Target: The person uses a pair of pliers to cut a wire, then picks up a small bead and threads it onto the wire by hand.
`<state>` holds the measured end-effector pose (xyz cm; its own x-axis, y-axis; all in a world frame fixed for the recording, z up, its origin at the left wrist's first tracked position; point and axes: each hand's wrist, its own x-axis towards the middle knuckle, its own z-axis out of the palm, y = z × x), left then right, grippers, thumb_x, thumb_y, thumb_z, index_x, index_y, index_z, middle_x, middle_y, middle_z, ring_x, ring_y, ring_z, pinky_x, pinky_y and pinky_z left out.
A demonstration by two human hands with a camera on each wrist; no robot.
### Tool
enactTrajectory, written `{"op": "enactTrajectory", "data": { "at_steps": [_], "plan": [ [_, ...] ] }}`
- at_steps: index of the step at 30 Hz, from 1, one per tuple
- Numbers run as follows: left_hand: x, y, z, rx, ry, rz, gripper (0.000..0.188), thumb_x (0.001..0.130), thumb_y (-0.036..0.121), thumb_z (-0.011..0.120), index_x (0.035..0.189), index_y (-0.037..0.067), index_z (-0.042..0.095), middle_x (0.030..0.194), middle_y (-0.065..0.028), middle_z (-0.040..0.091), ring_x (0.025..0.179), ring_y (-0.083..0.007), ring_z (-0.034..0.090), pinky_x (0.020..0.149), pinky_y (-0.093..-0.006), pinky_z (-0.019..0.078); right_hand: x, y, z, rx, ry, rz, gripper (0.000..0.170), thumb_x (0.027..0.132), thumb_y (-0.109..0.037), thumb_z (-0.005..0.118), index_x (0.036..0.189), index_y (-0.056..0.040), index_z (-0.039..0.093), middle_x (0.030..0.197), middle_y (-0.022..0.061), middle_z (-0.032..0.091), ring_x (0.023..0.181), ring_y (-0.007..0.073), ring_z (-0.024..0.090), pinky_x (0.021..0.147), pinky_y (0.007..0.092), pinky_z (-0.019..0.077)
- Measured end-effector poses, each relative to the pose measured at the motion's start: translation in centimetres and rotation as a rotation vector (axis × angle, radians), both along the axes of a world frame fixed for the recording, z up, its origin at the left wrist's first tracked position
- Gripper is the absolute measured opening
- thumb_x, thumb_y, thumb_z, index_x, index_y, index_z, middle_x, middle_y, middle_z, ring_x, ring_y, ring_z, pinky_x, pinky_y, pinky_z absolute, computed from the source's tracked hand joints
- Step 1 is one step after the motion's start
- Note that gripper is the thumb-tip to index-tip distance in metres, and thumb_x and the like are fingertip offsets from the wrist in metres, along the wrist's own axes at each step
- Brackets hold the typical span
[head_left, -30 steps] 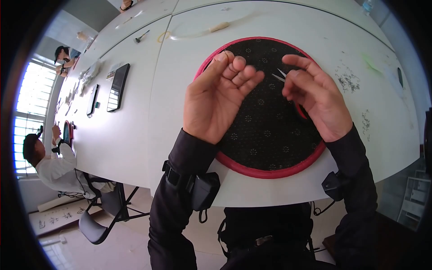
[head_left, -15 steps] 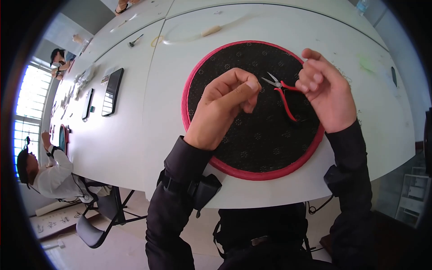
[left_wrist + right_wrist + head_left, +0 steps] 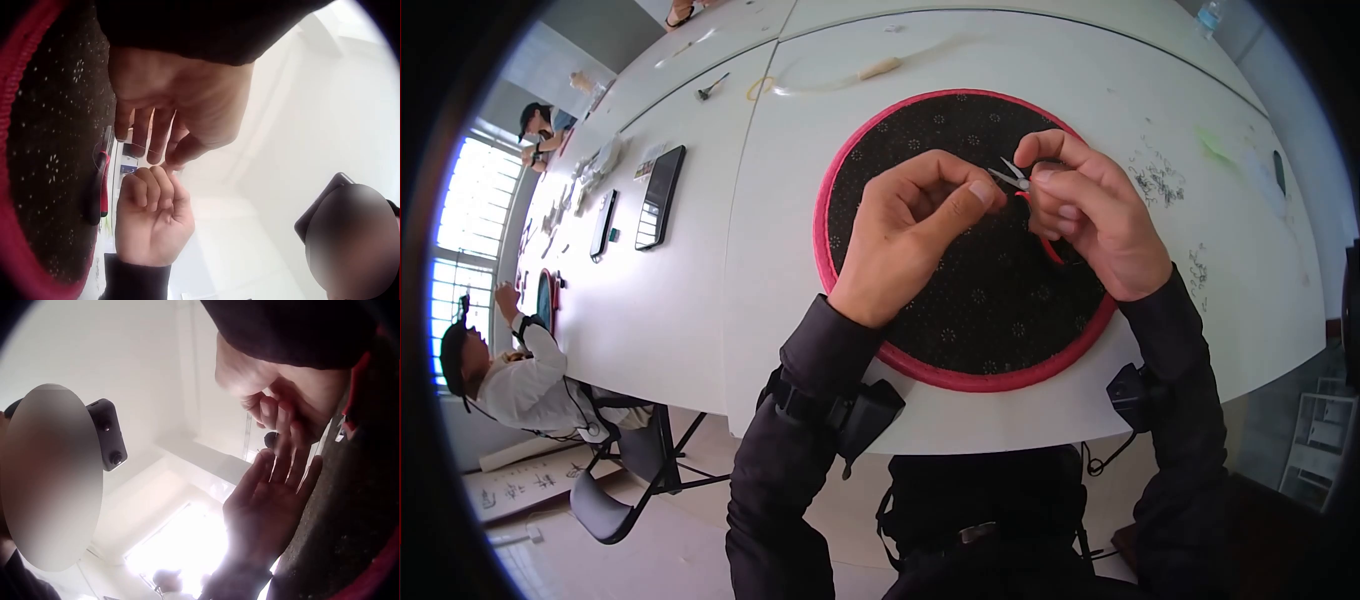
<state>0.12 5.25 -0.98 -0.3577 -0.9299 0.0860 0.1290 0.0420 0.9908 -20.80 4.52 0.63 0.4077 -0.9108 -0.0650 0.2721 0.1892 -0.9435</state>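
Pliers (image 3: 1022,184), pointing to eleven, lay at nine o'clock from the nearer, curled right grip (image 3: 1095,210), contents unclear; left grip (image 3: 918,232) pinched a strand (image 3: 139,145).

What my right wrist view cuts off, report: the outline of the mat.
Observer: The head view shows a round mat bordered by a red rim.
Operator: Report how the pliers' jaws stand.
Observer: In the head view, the two tips of the pliers stand apart.
Operator: Give me the left wrist view.
Observer: It shows a thin strand crossing the fingers of the left hand.
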Motion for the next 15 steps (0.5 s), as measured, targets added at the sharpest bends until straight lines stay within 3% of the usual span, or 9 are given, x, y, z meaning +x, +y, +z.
{"op": "enactTrajectory", "data": {
  "at_steps": [8, 15],
  "plan": [
    [0.24, -0.19, -0.40, -0.009, -0.022, 0.044, 0.018, 0.098, 0.017, 0.062, 0.101, -0.001, 0.065, 0.098, -0.0080, 0.069, 0.096, -0.0133, 0.063, 0.092, -0.0291, 0.0468, -0.09, -0.16, -0.46, -0.220, 0.432, -0.086, 0.023, 0.097, -0.021, 0.064, 0.106, 0.0003, 0.065, 0.075, -0.0060, 0.056, 0.068, 0.0000, 0.048, 0.061, 0.0191, 0.0386],
    [-0.02, 0.04, -0.26, -0.160, -0.296, 0.097, 0.014, 0.095, 0.011, 0.065, 0.097, -0.002, 0.066, 0.092, -0.0049, 0.069, 0.089, -0.0097, 0.063, 0.081, -0.0242, 0.0488, -0.23, -0.32, -0.29, -0.278, 0.411, -0.258, 0.024, 0.097, -0.022, 0.066, 0.102, 0.0013, 0.068, 0.080, -0.0015, 0.066, 0.074, 0.0012, 0.058, 0.069, 0.0171, 0.0446]
  ]
}}
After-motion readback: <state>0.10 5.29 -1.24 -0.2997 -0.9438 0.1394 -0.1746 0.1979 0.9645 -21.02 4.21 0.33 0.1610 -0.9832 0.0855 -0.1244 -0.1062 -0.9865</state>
